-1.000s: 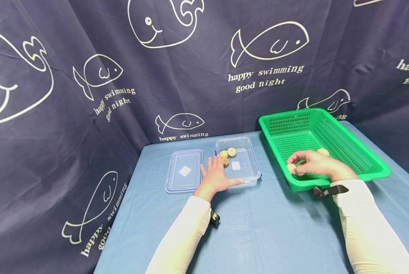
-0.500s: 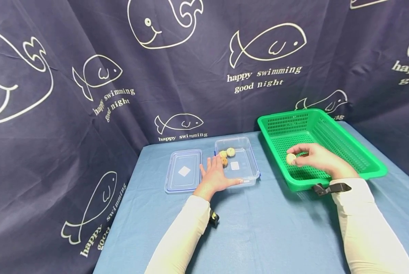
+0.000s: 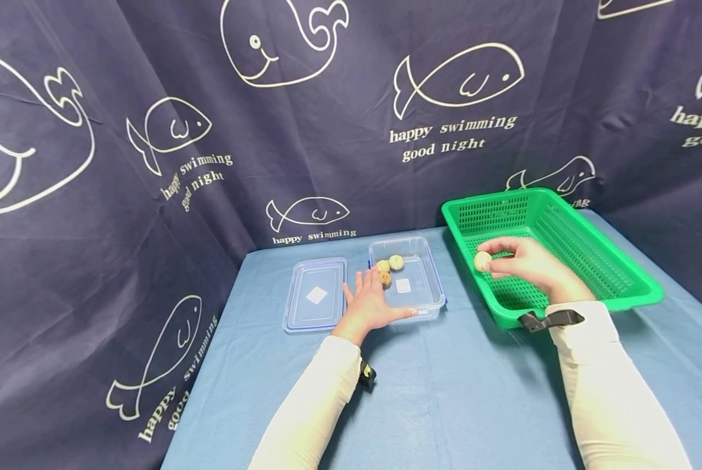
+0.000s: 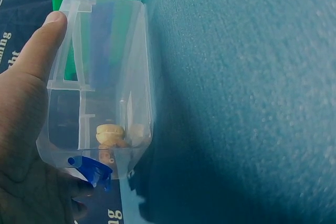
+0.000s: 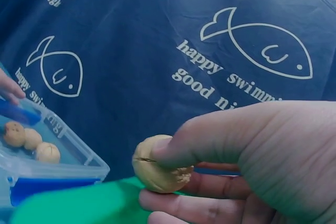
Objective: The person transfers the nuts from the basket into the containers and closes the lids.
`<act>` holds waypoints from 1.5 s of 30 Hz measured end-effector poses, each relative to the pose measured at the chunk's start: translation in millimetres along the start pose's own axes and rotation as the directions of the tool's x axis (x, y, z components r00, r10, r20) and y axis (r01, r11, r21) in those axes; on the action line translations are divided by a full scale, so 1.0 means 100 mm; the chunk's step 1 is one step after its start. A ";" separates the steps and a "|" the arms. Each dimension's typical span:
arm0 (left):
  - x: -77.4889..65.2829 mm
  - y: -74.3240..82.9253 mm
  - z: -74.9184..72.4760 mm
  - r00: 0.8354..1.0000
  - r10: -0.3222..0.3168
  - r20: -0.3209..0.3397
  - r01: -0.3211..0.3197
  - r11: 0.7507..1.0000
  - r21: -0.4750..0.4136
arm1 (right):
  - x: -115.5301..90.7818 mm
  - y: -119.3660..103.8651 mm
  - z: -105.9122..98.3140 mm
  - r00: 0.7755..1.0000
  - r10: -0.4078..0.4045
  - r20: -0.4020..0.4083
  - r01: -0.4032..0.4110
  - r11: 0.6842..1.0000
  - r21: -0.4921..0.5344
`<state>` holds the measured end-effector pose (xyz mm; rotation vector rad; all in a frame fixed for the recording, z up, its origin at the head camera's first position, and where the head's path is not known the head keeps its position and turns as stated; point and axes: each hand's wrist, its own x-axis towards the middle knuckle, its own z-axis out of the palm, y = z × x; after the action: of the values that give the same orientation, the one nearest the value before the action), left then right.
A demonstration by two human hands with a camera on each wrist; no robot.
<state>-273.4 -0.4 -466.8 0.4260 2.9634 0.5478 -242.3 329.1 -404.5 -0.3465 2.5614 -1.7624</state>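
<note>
From my remote seat I've got the L hand (image 3: 367, 307) at the near-left corner of the clear tub (image 3: 421, 267), fingers straight & spread wide. Thumb runs along the tub's near side, tip on the rim per L-wrist cam; other fingers reach over the L side. It rests on the tub, no pinch.

My R hand (image 3: 527, 264) pinches one round tan piece (image 5: 152, 174) btwn thumb & fingertips, gap only as wide as the piece. R-wrist cam shows a split in its surface. In head view that piece sits over the L rim of the green basket (image 3: 586, 245), which is by the table's far-right corner.

Tub stands near the far edge of the table (image 3: 421, 391), approx. mid. Inside, along its L side, I see 3 pcs bunched: two pale balls (image 3: 396, 262) & one browner ball (image 3: 385, 280). Blue latch (image 4: 92, 170) hangs off the tub's side in L-wrist cam. Blue-rimmed lid (image 3: 327, 281) lies flat just L of the tub, toward the table's far-left corner. Behind the far edge: dark curtain (image 3: 351, 143) w/ fish & whale outlines, "happy swimming good night".
</note>
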 end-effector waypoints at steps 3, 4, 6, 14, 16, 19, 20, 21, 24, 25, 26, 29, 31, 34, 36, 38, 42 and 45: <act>0.00 0.00 0.01 1.000 -0.005 -0.001 0.005 1.000 -0.007 | 0.04 -0.04 0.04 0.999 0.004 -0.033 -0.004 1.000 -0.010; 0.00 0.00 0.00 1.000 -0.005 0.001 0.005 1.000 -0.007 | 0.05 -0.06 0.05 0.999 0.004 -0.045 -0.005 1.000 -0.013; 0.00 0.00 0.00 1.000 -0.006 0.003 0.006 1.000 -0.011 | 0.06 -0.10 0.09 0.998 0.007 -0.057 -0.008 1.000 -0.018; -0.01 0.01 -0.01 1.000 -0.004 -0.010 0.004 1.000 -0.018 | 0.19 -0.23 0.27 0.999 -0.007 -0.038 0.008 1.000 0.028; -0.01 0.01 -0.01 1.000 -0.003 -0.012 0.003 1.000 -0.019 | 0.23 -0.26 0.33 0.999 -0.004 -0.037 0.005 0.999 0.035; -0.01 0.01 -0.01 1.000 0.000 -0.015 0.000 1.000 -0.024 | 0.27 -0.31 0.42 0.999 0.006 -0.046 -0.005 0.999 0.041; -0.01 0.01 -0.01 1.000 0.001 -0.012 -0.001 1.000 -0.026 | 0.29 -0.33 0.45 0.999 0.007 -0.046 -0.005 0.999 0.047; -0.01 0.01 -0.01 1.000 0.001 -0.009 -0.001 1.000 -0.027 | 0.31 -0.34 0.49 0.999 0.009 -0.048 -0.006 0.999 0.051; -0.01 0.00 -0.01 1.000 -0.002 -0.003 0.002 0.999 -0.032 | 0.36 -0.39 0.59 0.998 0.015 -0.056 -0.011 0.998 0.065; -0.01 0.00 0.00 1.000 -0.004 0.000 0.004 0.999 -0.032 | 0.38 -0.40 0.63 0.998 0.016 -0.057 -0.012 0.997 0.070; -0.01 0.00 -0.01 1.000 -0.004 0.001 0.004 0.999 -0.034 | 0.40 -0.41 0.66 0.998 0.017 -0.058 -0.013 0.997 0.079; 0.00 0.00 -0.01 1.000 -0.003 -0.002 0.003 0.999 -0.035 | 0.45 -0.45 0.78 0.997 0.026 -0.070 -0.019 0.996 0.091; 0.00 0.00 -0.01 1.000 -0.003 -0.004 0.003 1.000 -0.031 | 0.49 -0.46 0.85 0.996 0.030 -0.084 -0.022 0.995 0.092; -0.01 0.00 -0.02 1.000 -0.002 -0.005 0.002 1.000 -0.025 | 0.54 -0.47 0.95 0.994 0.038 -0.106 -0.028 0.995 0.096; -0.01 0.00 -0.02 1.000 -0.003 -0.004 0.003 1.000 -0.023 | 0.58 -0.46 1.01 0.992 0.043 -0.120 -0.031 0.995 0.095; -0.01 0.00 -0.02 1.000 -0.002 -0.002 0.002 1.000 -0.024 | 0.61 -0.46 1.06 0.990 0.051 -0.129 -0.038 0.994 0.104; -0.01 -0.01 -0.01 1.000 0.003 -0.006 -0.003 1.000 -0.026 | 0.68 -0.47 1.18 0.987 0.083 -0.139 -0.064 0.989 0.134; 0.00 -0.02 0.00 1.000 0.006 -0.009 -0.006 1.000 -0.023 | 0.73 -0.48 1.27 0.981 0.123 -0.152 -0.097 0.981 0.168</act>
<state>-273.8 -2.2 -467.1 0.4313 2.9626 0.5848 -288.2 182.3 -398.6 -0.0575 2.4616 -2.0135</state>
